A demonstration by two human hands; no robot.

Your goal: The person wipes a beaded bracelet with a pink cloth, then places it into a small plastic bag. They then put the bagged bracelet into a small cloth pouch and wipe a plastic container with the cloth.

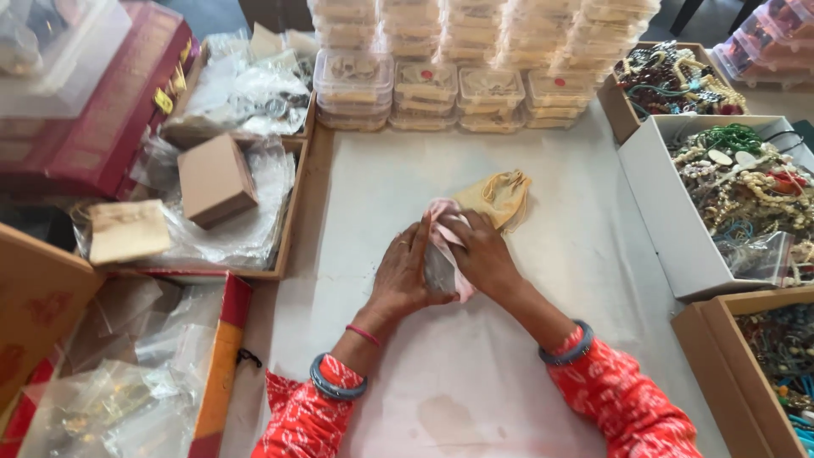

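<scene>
A white cloth-covered table [526, 195] fills the middle of the view, its surface faintly stained and creased. Little of the room beyond shows, only a dark strip of floor past the far edge.

Near the middle of the table, both hands meet over a small pink cloth pouch [447, 246]. The pouch is soft and crumpled, pale pink with a greyish, see-through patch between the palms. The left hand [405, 276] presses against its left side with fingers curled close around it, and the right hand [479, 254] covers its right side, fingers bent and gripping the fabric. Both wrists wear dark bangles, and the sleeves are red with a white pattern.

Touching the pouch on its far right side lies a yellow cloth pouch [500, 197], gathered at its mouth.

Beyond the pink pouch, along the far edge of the table, stand stacks of clear plastic boxes [441, 85]. To the right of the pouch sits a white box [670, 212] heaped with bead necklaces, with a brown box [729, 365] of beads nearer the person. To the left of the pouch is a tray holding a small brown cardboard box [214, 180] on clear plastic bags [246, 229], and a red box [110, 110] lies further left. Nothing lies between the hands and the pouch.
</scene>
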